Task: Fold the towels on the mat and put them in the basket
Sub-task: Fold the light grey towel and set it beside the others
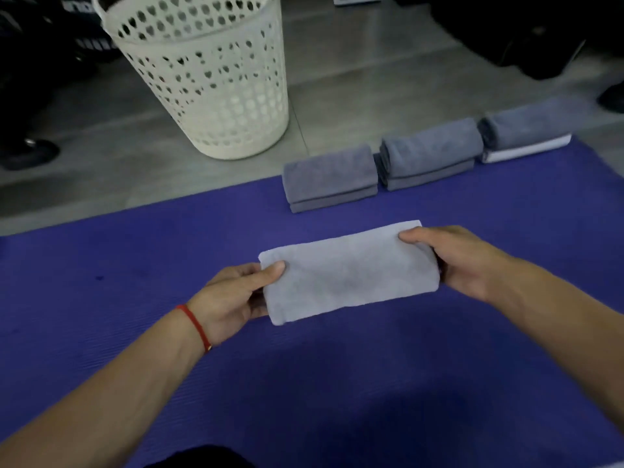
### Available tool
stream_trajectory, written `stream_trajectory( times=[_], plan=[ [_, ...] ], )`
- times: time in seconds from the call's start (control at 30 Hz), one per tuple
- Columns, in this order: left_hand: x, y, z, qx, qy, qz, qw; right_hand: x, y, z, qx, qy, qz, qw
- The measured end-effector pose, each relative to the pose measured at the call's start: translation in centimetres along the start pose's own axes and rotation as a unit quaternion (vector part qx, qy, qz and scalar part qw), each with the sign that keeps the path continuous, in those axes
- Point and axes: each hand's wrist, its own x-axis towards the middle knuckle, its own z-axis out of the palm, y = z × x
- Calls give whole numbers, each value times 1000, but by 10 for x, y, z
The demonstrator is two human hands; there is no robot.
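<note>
A light grey towel (347, 271), folded into a long rectangle, lies across the middle of the purple mat (135, 265). My left hand (233, 295) pinches its left end, thumb on top. My right hand (452, 258) grips its right end the same way. Along the mat's far edge sit three folded stacks: a grey towel stack (329, 177), a second grey stack (429, 152), and a grey towel on a white one (523, 136). The cream perforated basket (202, 72) stands on the floor beyond the mat, to the left.
Grey tiled floor (337, 79) surrounds the mat's far side. Dark shoes (30, 153) and dark bags stand at the far left; more dark objects (526, 35) sit at the far right. A red string circles my left wrist (196, 324).
</note>
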Motion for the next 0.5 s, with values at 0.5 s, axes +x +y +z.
stream_trajectory(
  times=[0.5],
  plan=[
    [-80,115,-6,-107,30,49,993,-52,-122,36,8,77,-88,993]
  ],
)
